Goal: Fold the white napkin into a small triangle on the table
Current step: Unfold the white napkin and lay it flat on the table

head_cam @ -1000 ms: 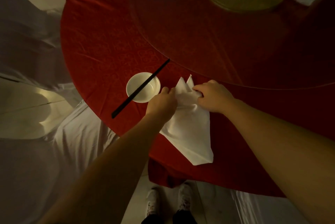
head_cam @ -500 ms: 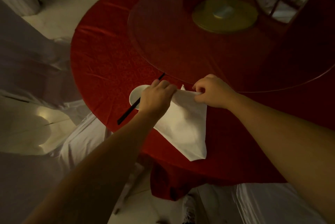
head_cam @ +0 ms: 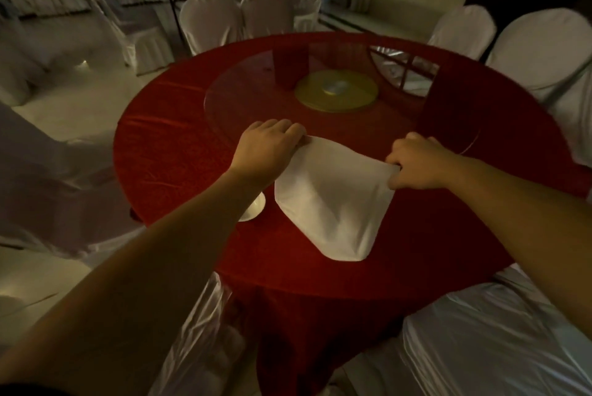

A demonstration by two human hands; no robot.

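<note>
The white napkin (head_cam: 333, 200) hangs spread between my two hands over the near part of the round red table (head_cam: 179, 146). My left hand (head_cam: 269, 147) pinches its upper left corner. My right hand (head_cam: 416, 162) pinches the upper right corner. The cloth sags in soft folds and its lower tip points toward the table's near edge. Whether the lower part touches the tablecloth I cannot tell.
A white bowl (head_cam: 254, 210) shows partly under my left forearm. A glass turntable (head_cam: 256, 97) with a yellow hub (head_cam: 336, 91) fills the table's middle. White-covered chairs (head_cam: 541, 46) ring the table, one close at the lower right (head_cam: 493, 344).
My hands have moved apart and pulled the napkin wide open from a bunched, narrower shape. The camera has tilted up, so the room and chairs now show. The chopsticks are out of sight.
</note>
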